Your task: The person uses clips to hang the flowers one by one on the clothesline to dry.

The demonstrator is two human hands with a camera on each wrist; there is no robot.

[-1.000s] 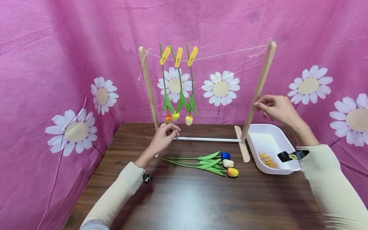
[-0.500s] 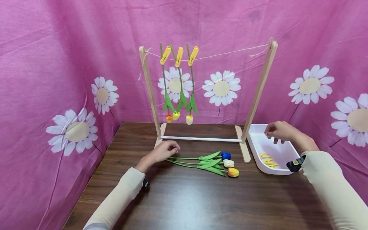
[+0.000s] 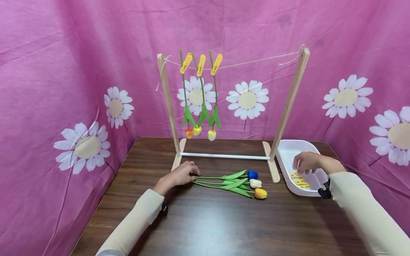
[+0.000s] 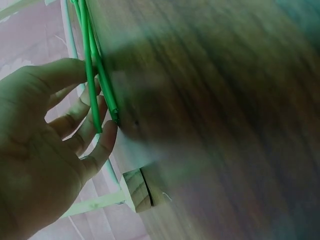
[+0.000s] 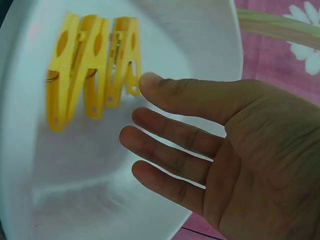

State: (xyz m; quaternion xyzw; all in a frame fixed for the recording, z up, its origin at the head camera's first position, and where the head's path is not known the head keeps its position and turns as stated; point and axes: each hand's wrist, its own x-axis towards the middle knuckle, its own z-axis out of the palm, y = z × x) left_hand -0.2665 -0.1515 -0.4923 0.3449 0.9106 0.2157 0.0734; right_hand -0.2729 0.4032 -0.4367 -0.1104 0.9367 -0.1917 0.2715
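Note:
My left hand [image 3: 182, 173] lies at the stem ends of three artificial tulips on the table. In the left wrist view the green stems [image 4: 93, 95] pass in front of its spread fingers, with no firm grip visible. Those flowers have a blue head [image 3: 252, 175], a white head [image 3: 255, 183] and a yellow-orange head [image 3: 260, 193]. My right hand [image 3: 309, 162] reaches into the white tray [image 3: 289, 150]. In the right wrist view its fingers are extended and hold nothing, the thumb tip right by the nearest of several yellow clothespins [image 5: 97, 65].
A wooden frame [image 3: 289, 103] stands behind, with a string [image 3: 256, 62] between its posts and a white crossbar [image 3: 224, 155] low down. Three tulips hang head-down from the string, clipped by yellow clothespins [image 3: 201, 65]. Pink cloth with printed daisies [image 3: 247, 100] surrounds the table [image 3: 217, 224].
My left hand has come down from the frame's left foot to the tulip stems. My right hand has left the right post and lowered into the tray near the clothespins.

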